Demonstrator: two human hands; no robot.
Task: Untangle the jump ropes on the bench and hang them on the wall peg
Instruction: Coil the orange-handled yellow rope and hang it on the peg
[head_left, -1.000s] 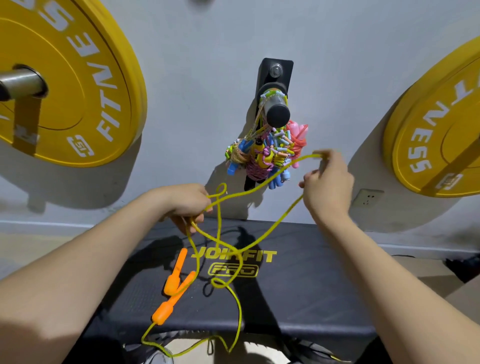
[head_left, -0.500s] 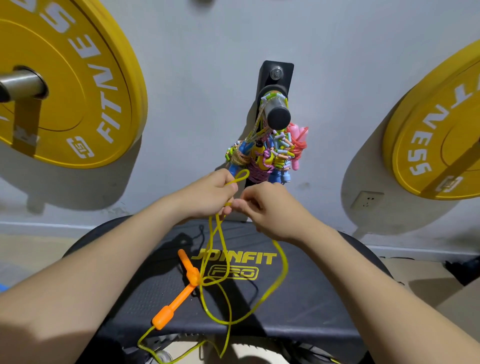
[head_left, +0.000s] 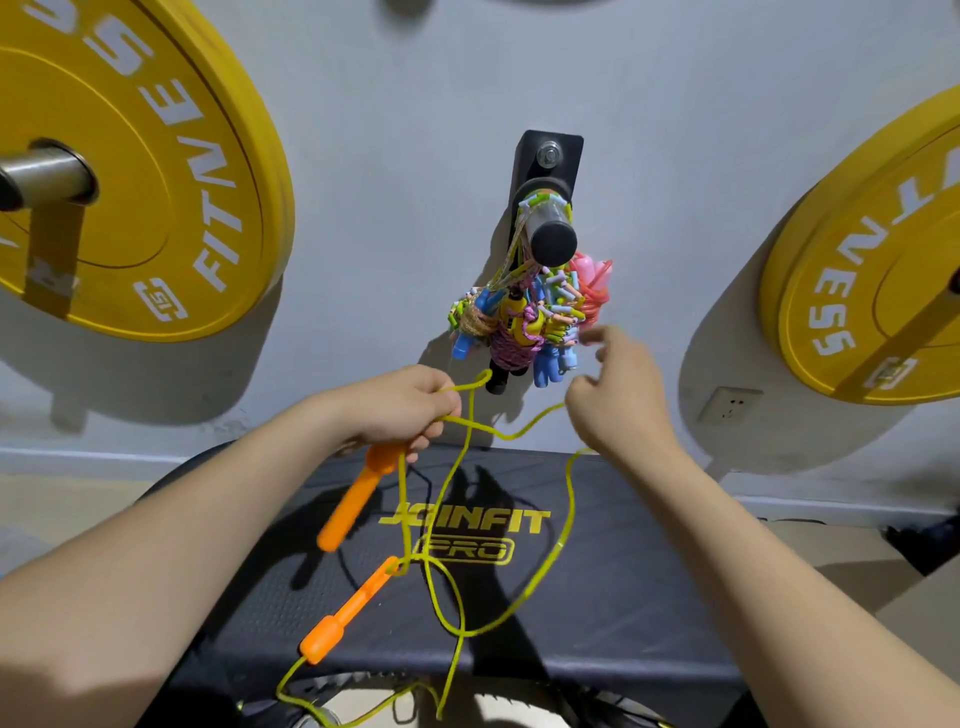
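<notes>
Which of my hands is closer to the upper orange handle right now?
Left. The left hand sits at the top end of the upper orange handle, gripping the yellow rope; the right hand is off to its right, apart.

Viewpoint: the one wide-angle camera is sitting on the person's head, looking forward and down.
Facing: it is pointing at the wall peg (head_left: 550, 228), just above centre.
Nearness: it is hovering near the peg, with the counter (head_left: 623, 571) spreading below the peg.
</notes>
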